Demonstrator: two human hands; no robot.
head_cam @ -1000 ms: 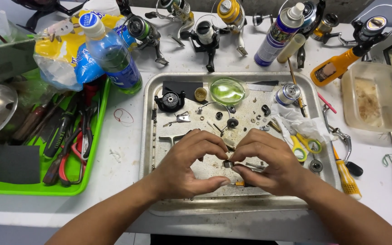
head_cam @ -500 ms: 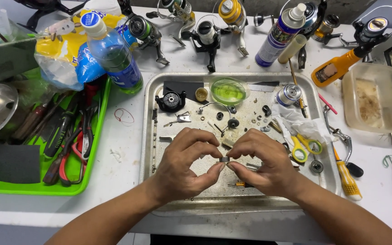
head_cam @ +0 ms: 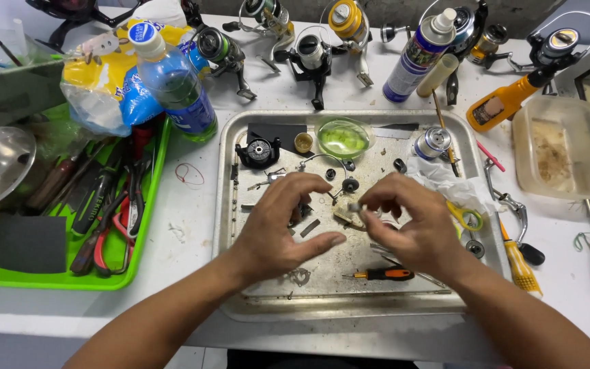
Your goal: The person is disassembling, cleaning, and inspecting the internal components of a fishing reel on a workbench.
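While the small pale part [head_cam: 354, 207] sits pinched at the fingertips of the right hand [head_cam: 414, 229], it hangs just above the middle of the metal tray [head_cam: 230, 205], and the gap that matters is the short one between it and the left hand [head_cam: 278, 225], which lies directly to its left at about the same height. What the part is cannot be told at this size; it looks short and lies roughly crosswise, its free end pointing toward the left hand. The right hand is curled nearly closed, thumb and forefinger gripping the part, so it is plainly the nearer of the two. The left hand is half open, fingers bent and thumb stretched out toward the part, holding nothing that shows. Just below the part a tan flat piece [head_cam: 346, 219] rests on the tray. Nearer the body lies a small orange-handled screwdriver [head_cam: 384, 275], its long axis running left to right. Farther off on the tray stand a black spool [head_cam: 257, 152] and a green dish [head_cam: 343, 139]. Outside it, on the white surface [head_cam: 186, 219], sit a green tool tray [head_cam: 141, 225] to the left and fishing reels [head_cam: 312, 58] along the far edge
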